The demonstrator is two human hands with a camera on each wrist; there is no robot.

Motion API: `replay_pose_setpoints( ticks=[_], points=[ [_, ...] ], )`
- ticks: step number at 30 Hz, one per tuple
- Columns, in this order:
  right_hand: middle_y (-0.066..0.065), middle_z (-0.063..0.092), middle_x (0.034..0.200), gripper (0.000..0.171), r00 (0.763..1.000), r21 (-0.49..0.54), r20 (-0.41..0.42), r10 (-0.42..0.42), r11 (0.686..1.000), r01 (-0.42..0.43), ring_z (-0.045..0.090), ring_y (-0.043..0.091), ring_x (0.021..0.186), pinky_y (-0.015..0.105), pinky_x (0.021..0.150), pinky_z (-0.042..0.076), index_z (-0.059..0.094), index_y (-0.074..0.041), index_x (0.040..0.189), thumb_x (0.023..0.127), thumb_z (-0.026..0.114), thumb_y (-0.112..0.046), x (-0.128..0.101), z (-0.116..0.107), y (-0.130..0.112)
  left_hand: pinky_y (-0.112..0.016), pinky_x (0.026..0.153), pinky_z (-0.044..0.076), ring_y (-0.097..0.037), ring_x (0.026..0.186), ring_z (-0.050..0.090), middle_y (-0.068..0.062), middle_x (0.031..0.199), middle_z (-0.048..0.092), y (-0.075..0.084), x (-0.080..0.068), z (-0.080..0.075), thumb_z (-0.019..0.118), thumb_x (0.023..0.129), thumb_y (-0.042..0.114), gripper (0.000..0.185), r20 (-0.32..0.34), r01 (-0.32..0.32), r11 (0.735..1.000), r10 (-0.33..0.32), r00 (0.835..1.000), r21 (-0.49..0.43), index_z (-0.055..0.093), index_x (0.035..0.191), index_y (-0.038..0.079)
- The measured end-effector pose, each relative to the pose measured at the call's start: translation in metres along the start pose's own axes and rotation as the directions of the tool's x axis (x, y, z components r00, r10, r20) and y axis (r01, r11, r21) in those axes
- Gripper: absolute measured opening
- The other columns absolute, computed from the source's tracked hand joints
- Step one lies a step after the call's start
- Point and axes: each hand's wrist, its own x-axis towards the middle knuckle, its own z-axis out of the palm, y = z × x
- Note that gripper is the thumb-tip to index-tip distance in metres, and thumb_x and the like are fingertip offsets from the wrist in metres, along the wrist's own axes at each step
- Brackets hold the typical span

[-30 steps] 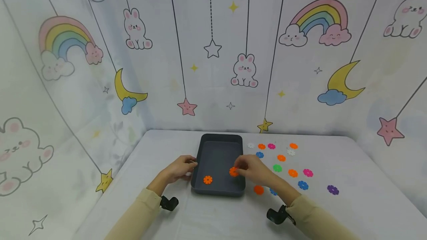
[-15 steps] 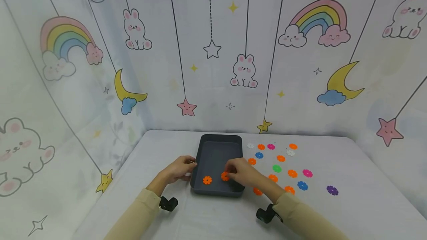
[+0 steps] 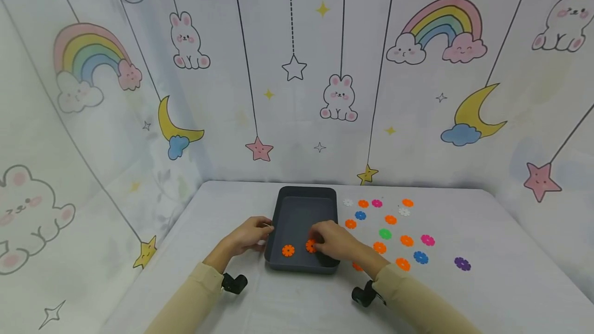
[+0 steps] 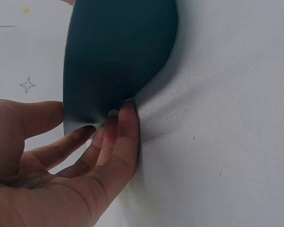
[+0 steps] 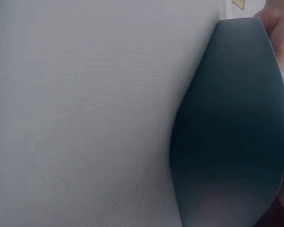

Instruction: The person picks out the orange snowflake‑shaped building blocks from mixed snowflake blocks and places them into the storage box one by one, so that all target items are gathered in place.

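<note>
i see my right hand (image 3: 330,241) inside the dark tray (image 3: 300,205), pinching an orange flower disc (image 3: 310,245) low over the tray floor, beside a second orange disc (image 3: 288,250). my left hand (image 3: 249,234) rests relaxed against the tray's left wall, fingers (image 4: 114,130) straight. more coloured discs (image 3: 391,231) lie on the counter (image 3: 487,272).

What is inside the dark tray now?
The dark tray holds one loose orange flower piece and a second at the right hand. That hand covers the floor beneath it.
</note>
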Motion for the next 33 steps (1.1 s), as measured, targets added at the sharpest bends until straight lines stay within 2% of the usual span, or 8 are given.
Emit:
replay_pose_setpoints(
  ticks=[9, 15, 23, 28, 33],
  points=[
    [-0.002, 0.064, 0.096, 0.015, 1.000, -0.029, -0.003, 0.010, 1.000, -0.010, 0.057, 0.015, 0.083, 0.029, 0.072, 0.051, 0.071, -0.009, 0.106, 0.092, 0.076, -0.008, 0.001, 0.003, 0.000, -0.046, 0.083, 0.061, -0.034, 0.115, 0.063, -0.023, 0.133, 0.060, 0.002, -0.002, 0.000, 0.054, 0.106, 0.013, 0.042, 0.004, 0.000, 1.000, 0.000, 1.000, 0.008, 0.048, 0.142, -0.009],
    [0.001, 0.065, 0.104, 0.019, 0.999, 0.013, 0.001, -0.035, 0.999, 0.035, 0.060, 0.017, 0.089, 0.030, 0.078, 0.054, 0.071, -0.007, 0.111, 0.093, 0.075, -0.009, -0.005, -0.002, 0.003, -0.047, 0.083, 0.061, -0.034, 0.114, 0.063, -0.023, 0.133, 0.060, 0.002, -0.003, 0.000, 0.055, 0.106, 0.013, 0.043, 0.001, 0.006, 1.000, -0.006, 1.000, 0.008, 0.049, 0.142, -0.009],
    [0.006, 0.066, 0.110, 0.025, 0.997, 0.104, -0.006, -0.072, 0.992, 0.072, 0.062, 0.025, 0.099, 0.041, 0.087, 0.057, 0.071, -0.004, 0.116, 0.094, 0.075, -0.014, -0.027, -0.028, 0.009, -0.046, 0.084, 0.061, -0.035, 0.114, 0.063, -0.024, 0.134, 0.059, 0.001, -0.002, -0.001, 0.054, 0.106, 0.013, 0.043, 0.006, 0.006, 1.000, -0.006, 1.000, 0.003, 0.047, 0.142, -0.010],
    [0.008, 0.067, 0.110, 0.026, 0.997, 0.108, -0.044, -0.060, 0.992, 0.064, 0.062, 0.029, 0.101, 0.047, 0.087, 0.057, 0.070, -0.005, 0.116, 0.094, 0.076, -0.017, -0.042, -0.047, 0.019, -0.046, 0.083, 0.061, -0.031, 0.111, 0.065, -0.021, 0.131, 0.061, 0.000, -0.002, -0.001, 0.055, 0.105, 0.012, 0.042, -0.004, 0.008, 1.000, -0.008, 1.000, -0.003, 0.049, 0.142, -0.008],
    [0.008, 0.068, 0.111, 0.027, 0.996, 0.086, -0.081, -0.048, 0.995, 0.055, 0.061, 0.028, 0.102, 0.046, 0.086, 0.057, 0.069, -0.003, 0.115, 0.093, 0.076, -0.017, -0.055, -0.062, 0.031, -0.046, 0.084, 0.060, -0.032, 0.113, 0.064, -0.021, 0.133, 0.060, 0.001, -0.002, 0.000, 0.055, 0.105, 0.012, 0.043, 0.002, 0.007, 1.000, -0.007, 1.000, -0.002, 0.048, 0.143, -0.008]
  ],
)
